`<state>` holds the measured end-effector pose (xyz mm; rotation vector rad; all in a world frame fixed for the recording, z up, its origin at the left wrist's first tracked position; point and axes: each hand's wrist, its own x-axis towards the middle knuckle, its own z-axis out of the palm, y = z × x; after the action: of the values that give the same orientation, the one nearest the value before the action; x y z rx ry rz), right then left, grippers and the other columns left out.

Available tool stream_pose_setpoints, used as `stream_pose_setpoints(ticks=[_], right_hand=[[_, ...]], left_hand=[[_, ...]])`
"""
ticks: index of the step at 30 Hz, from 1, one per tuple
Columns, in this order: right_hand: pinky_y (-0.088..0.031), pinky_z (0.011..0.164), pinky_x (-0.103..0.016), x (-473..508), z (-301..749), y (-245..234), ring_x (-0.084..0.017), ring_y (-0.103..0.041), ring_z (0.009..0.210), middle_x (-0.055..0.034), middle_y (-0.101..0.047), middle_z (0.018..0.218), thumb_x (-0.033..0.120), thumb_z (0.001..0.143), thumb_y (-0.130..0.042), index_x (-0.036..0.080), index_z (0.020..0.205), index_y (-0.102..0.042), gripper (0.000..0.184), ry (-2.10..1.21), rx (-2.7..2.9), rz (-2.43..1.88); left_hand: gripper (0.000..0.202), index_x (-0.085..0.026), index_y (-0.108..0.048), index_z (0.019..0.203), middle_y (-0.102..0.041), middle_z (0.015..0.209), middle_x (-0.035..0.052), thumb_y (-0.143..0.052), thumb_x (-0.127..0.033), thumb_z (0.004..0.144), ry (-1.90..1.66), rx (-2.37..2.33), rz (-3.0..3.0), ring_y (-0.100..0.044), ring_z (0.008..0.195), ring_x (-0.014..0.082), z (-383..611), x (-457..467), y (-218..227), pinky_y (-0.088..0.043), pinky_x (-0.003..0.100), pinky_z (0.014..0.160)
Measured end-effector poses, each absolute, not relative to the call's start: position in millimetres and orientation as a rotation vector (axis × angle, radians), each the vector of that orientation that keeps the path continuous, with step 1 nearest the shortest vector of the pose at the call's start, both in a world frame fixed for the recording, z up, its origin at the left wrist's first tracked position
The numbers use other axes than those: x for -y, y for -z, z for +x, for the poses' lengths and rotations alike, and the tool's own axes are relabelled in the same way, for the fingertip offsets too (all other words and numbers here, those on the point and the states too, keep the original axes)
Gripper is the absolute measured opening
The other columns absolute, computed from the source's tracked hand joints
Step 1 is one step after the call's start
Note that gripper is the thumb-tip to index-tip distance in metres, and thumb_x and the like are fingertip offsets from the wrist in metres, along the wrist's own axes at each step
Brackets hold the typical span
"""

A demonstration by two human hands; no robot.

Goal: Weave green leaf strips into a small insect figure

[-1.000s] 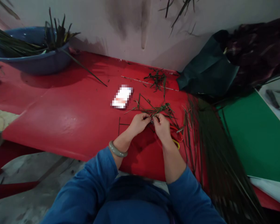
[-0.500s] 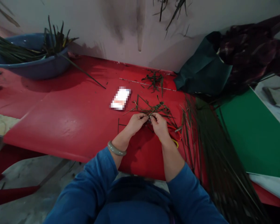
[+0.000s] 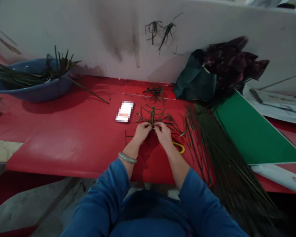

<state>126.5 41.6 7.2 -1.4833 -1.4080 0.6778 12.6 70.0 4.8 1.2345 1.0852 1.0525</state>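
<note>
Between my hands is a woven leaf insect (image 3: 153, 113) with thin legs, its body pointing away from me. My left hand (image 3: 142, 131) pinches its near end, and a bracelet (image 3: 127, 157) circles that wrist. My right hand (image 3: 162, 132) pinches the same end from the other side; the fingertips nearly meet. Loose leaf scraps (image 3: 171, 121) lie just beyond my right hand. Scissors with a yellow and red handle (image 3: 179, 148) rest beside my right wrist, partly hidden.
A lit phone (image 3: 124, 112) lies on the red table (image 3: 71, 138). Leaf strips fill a blue basin (image 3: 46, 90) at left. Long leaves (image 3: 219, 144) and a green board (image 3: 256, 135) lie at right. A dark green bag (image 3: 197, 80) and a leaf-scrap pile (image 3: 154, 93) are behind.
My view has tilted up, showing more wall. The woven insect has turned from lying slantwise to pointing straight away from me; both hands still pinch it.
</note>
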Motion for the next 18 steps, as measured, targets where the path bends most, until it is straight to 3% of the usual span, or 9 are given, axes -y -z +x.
stream_pose_setpoints(ticks=[3, 11, 18], right_hand=[[-0.049, 0.068, -0.03, -33.7, 120.6, -13.8, -0.013, -0.059, 0.07, -0.0052, -0.064, 0.094, 0.031, 0.075, -0.049, 0.019, 0.103, -0.056, 0.032, -0.747, 1.39, -1.443], [-0.049, 0.062, -0.029, 35.8, 115.5, -35.8, -0.012, -0.06, 0.06, -0.0034, -0.064, 0.079, 0.034, 0.075, -0.049, 0.017, 0.091, -0.06, 0.026, -0.883, 1.37, -1.494], [-0.049, 0.066, -0.03, 144.7, 130.6, -30.4, -0.017, -0.062, 0.07, -0.0044, -0.067, 0.08, 0.037, 0.079, -0.047, 0.022, 0.088, -0.064, 0.024, -0.942, 1.541, -1.699]], left_hand=[[0.01, -0.014, -0.056, 0.066, -0.055, 0.061, -0.0025, -0.05, -0.022, 0.067, -1.031, -1.156, 1.333, -0.048, 0.058, 0.0077, 11.5, -72.9, -0.3, -0.039, 0.02, 0.059], [0.014, -0.015, -0.056, 0.062, -0.055, 0.056, -0.002, -0.052, -0.027, 0.066, -0.943, -1.214, 1.501, -0.045, 0.053, 0.009, 10.9, -75.7, 5.2, -0.035, 0.021, 0.054], [0.015, -0.015, -0.059, 0.062, -0.058, 0.058, 0.0003, -0.05, -0.027, 0.068, -0.934, -1.272, 1.596, -0.049, 0.058, 0.0109, 12.5, -74.5, 5.8, -0.036, 0.022, 0.057]])
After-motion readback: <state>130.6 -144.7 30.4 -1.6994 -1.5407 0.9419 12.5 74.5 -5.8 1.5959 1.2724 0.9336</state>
